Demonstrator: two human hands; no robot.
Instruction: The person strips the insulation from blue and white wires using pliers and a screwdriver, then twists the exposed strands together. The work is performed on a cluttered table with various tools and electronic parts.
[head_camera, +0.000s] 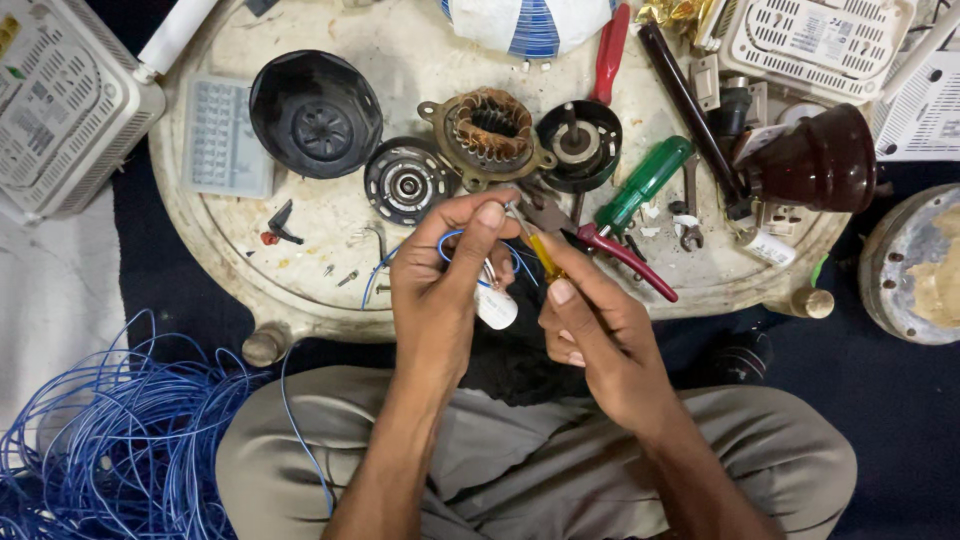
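The left hand (440, 270) pinches a thin blue wire (450, 240) between thumb and fingers. The right hand (595, 335) is closed around a small yellow tool (545, 258) touching that wire. The wire loops above the lap, near the white tray (300, 270).

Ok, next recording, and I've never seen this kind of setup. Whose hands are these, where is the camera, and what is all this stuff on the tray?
There is no machine here: a person sits cross-legged, and one camera worn on their head looks down at their two bare hands. The left hand pinches a thin blue wire beside a small white part. The right hand holds a small yellow-handled tool, which looks like a screwdriver, to it. In front lies a worn white tray with motor parts: a copper-wound stator, a black cup-shaped housing and a round bearing plate. There are also a green-handled screwdriver and red-handled pliers. A blue wire tangle lies at lower left.
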